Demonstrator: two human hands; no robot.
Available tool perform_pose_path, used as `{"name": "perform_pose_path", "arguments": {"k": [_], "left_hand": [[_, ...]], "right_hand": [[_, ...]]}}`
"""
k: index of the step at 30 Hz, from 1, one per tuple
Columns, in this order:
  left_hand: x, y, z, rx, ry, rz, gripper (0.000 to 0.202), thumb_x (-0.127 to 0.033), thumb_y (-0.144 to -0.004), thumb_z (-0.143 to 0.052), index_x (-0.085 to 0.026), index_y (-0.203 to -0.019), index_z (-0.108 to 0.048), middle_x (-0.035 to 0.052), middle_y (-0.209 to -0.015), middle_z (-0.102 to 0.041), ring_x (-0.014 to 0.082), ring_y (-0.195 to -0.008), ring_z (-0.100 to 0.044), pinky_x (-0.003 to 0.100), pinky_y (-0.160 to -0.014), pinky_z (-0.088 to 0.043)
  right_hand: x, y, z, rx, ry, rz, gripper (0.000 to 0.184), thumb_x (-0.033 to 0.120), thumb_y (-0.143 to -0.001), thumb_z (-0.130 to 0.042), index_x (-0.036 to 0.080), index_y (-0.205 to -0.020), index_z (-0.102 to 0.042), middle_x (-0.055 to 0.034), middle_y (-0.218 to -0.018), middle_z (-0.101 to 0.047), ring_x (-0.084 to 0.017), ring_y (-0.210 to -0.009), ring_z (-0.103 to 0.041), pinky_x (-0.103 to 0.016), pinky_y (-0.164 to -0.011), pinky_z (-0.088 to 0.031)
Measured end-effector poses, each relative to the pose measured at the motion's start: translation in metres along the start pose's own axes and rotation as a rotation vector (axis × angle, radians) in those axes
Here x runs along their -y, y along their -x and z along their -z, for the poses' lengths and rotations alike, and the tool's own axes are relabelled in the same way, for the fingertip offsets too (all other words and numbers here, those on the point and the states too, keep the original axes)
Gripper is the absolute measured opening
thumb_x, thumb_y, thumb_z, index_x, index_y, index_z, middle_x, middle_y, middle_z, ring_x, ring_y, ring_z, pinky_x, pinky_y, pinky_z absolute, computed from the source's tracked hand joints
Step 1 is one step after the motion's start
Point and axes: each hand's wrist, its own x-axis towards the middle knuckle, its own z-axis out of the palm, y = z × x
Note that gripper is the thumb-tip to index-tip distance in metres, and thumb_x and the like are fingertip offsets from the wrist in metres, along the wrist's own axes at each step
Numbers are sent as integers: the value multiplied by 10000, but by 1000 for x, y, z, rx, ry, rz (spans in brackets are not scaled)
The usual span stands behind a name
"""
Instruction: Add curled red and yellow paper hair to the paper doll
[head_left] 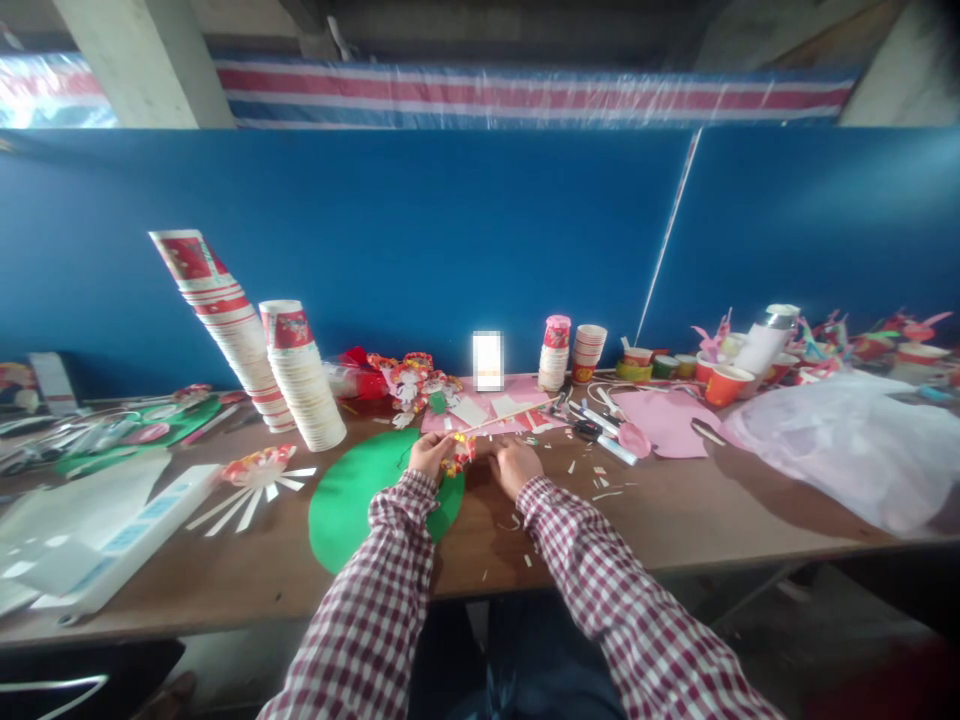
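Observation:
My left hand is closed in a pinch on a small red-and-yellow paper decoration, over the edge of a round green sheet. A thin pale stick slants up to the right from beside the left fingertips; whether the hand grips it too I cannot tell. My right hand is low over the brown table, a little right of the decoration, with its fingers curled inward. What lies in those fingers, if anything, is hidden. Small white paper scraps are scattered to its right.
Two tall stacks of paper cups lean at the left, near a cut paper cup piece with splayed strips. Pens lie right of centre by pink paper. A plastic bag and several cups occupy the right.

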Motion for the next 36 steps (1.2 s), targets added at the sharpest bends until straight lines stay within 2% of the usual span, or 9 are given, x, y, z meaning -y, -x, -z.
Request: {"name": "perform_pose_path", "arguments": {"k": [36], "left_hand": [[1, 0, 2, 31, -16, 4, 385, -324, -448, -756, -96, -695, -568, 16, -515, -602, 93, -403, -535, 191, -392, -397]], "right_hand": [[0, 1, 2, 9, -11, 6, 285, 260, -853, -376, 136, -952, -614, -115, -975, -580, -199, -925, -468, -272, -790, -337]]}}
